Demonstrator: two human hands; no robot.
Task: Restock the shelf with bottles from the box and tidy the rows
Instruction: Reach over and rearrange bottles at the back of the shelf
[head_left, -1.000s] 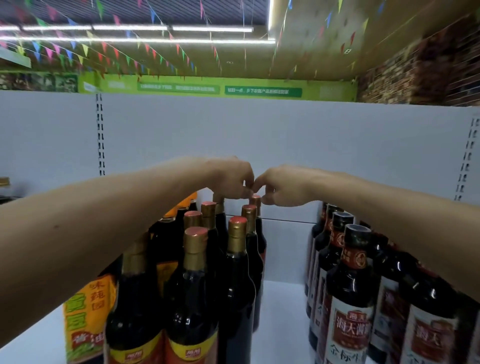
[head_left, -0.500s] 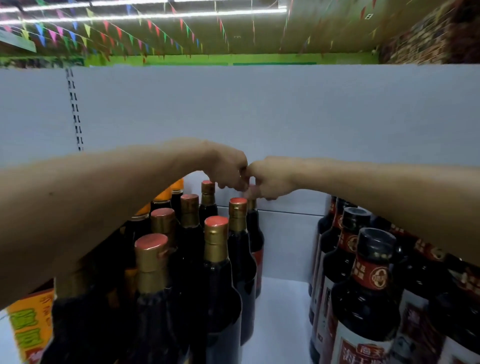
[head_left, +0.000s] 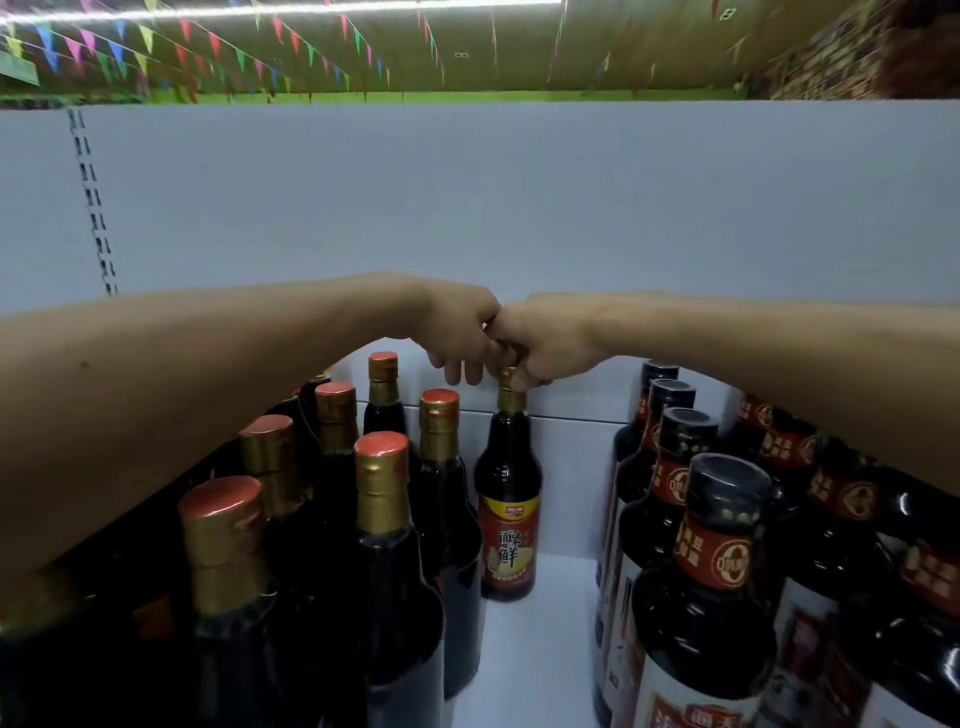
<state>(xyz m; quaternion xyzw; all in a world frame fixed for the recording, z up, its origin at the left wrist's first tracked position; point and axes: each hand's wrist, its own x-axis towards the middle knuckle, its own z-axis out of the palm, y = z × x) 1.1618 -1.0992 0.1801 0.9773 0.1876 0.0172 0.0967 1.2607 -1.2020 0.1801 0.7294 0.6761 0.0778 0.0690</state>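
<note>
Head view: right hand pinches a dark red-labelled glass bottle's cap; left hand, grip unclear. Slide it upright against the gold-capped row.

free: shelf floor lane | blocked: gold-capped bottles left, black-capped bottles right

- Showing as a white shelf, bare along a narrow strip down the middle.
- Standing upright on the left side: dark gold-capped bottles, crowding in rows toward the back.
- Standing alone at the far end of the bare strip: a red-labelled bottle, just beside those rows.
- Lining up on the right side: black-capped bottles, running front to back.
</note>
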